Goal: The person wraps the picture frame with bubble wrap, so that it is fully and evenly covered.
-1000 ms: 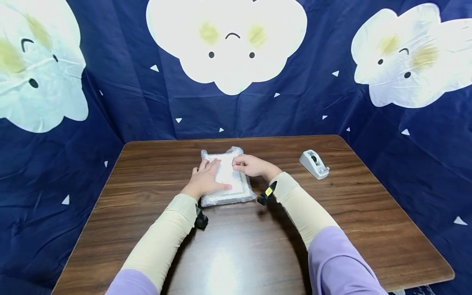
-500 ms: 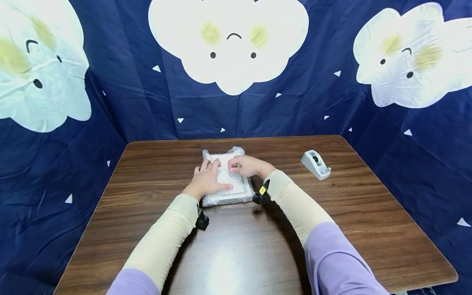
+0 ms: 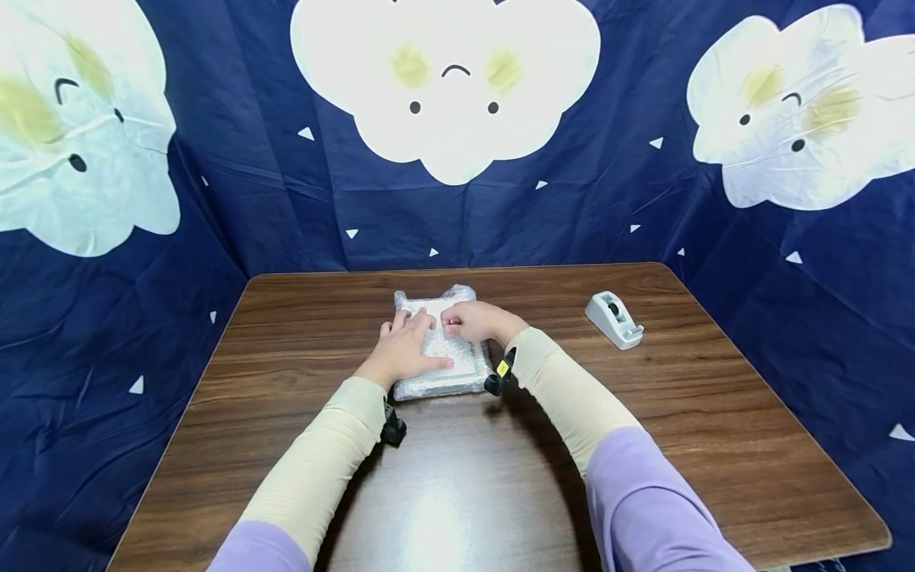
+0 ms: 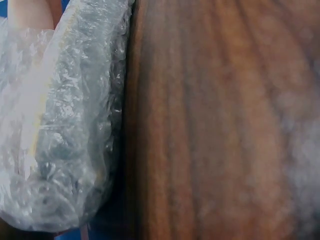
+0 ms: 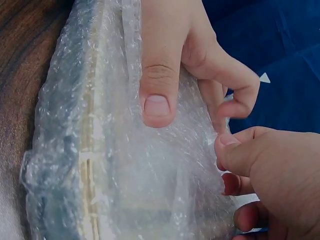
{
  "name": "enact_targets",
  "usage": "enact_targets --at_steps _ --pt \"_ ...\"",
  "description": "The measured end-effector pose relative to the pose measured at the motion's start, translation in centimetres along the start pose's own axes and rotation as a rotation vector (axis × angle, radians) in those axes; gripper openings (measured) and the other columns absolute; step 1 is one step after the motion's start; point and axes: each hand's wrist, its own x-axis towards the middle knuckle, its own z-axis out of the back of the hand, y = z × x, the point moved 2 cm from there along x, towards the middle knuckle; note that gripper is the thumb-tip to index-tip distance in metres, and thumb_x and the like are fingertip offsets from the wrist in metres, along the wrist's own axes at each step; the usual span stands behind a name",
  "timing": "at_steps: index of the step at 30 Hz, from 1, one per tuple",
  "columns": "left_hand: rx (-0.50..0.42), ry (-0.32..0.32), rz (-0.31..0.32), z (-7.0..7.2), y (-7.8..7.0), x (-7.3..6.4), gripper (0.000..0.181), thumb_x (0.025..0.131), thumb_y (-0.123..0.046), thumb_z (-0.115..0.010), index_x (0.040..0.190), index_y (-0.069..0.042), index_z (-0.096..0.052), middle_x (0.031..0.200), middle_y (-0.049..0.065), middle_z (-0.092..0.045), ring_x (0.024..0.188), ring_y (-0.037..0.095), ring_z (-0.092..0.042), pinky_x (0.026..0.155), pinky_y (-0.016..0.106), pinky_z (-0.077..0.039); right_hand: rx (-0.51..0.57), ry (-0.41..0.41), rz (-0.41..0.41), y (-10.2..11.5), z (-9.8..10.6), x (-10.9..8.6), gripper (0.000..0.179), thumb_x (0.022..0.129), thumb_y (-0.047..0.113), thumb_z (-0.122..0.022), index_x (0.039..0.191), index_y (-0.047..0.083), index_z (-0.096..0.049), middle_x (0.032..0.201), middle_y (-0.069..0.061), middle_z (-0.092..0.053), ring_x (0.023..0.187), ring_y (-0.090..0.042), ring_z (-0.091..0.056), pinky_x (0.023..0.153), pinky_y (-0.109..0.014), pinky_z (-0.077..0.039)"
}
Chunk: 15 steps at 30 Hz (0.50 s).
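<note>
A flat, frame-like rectangular item wrapped in bubble wrap (image 3: 455, 348) lies near the far side of the table. My left hand (image 3: 402, 351) rests spread on its left part; in the right wrist view its thumb (image 5: 158, 85) lies on the wrap. My right hand (image 3: 482, 321) is over the package's right part, fingers curled. Close up, this right hand (image 5: 282, 175) seems to pinch a thin clear strip beside the left fingertips; whether it is tape or the wrap's edge I cannot tell. The left wrist view shows the package's thick wrapped side (image 4: 80, 110).
A white tape dispenser (image 3: 615, 320) stands on the brown wooden table (image 3: 715, 445), right of the package. Behind and beside the table hangs a dark blue cloth (image 3: 257, 199) with white cloud shapes. Each wrist carries a small black camera.
My right hand has moved a little left across the package, towards my left hand. The left hand stays on the wrap with a small finger shift. The head view has shifted slightly.
</note>
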Motion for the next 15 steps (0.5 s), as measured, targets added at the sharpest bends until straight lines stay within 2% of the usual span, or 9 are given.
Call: enact_targets --at_steps 7,12,15 --pt "0.034 0.016 0.003 0.04 -0.06 -0.12 0.071 0.063 -0.087 -0.041 0.113 -0.036 -0.045 0.15 0.004 -0.022 0.135 0.03 -0.011 0.095 0.058 -0.018 -0.046 0.003 -0.063 0.34 -0.03 0.23 0.017 0.09 0.018 -0.056 0.074 0.018 -0.054 0.069 0.005 -0.05 0.066 -0.011 -0.047 0.061 -0.026 -0.039" --pt "0.074 0.011 0.004 0.18 -0.18 -0.15 0.071 0.064 -0.087 -0.039 0.112 -0.036 -0.047 0.149 0.003 -0.024 0.134 0.031 -0.013 0.094 0.06 -0.019 -0.087 0.011 -0.223 0.17 -0.18 0.59 0.016 0.088 0.026 -0.055 0.073 0.021 -0.057 0.07 0.005 -0.055 0.066 -0.013 -0.05 0.061 -0.028 -0.041" --pt "0.086 0.013 0.001 0.23 -0.27 -0.07 0.071 0.064 -0.087 -0.039 0.113 -0.037 -0.048 0.149 0.003 -0.024 0.135 0.032 -0.014 0.095 0.062 -0.018 -0.131 0.024 -0.343 0.19 -0.15 0.71 0.016 0.086 0.034 -0.055 0.074 0.023 -0.06 0.076 0.007 -0.059 0.07 -0.014 -0.054 0.06 -0.033 -0.044"
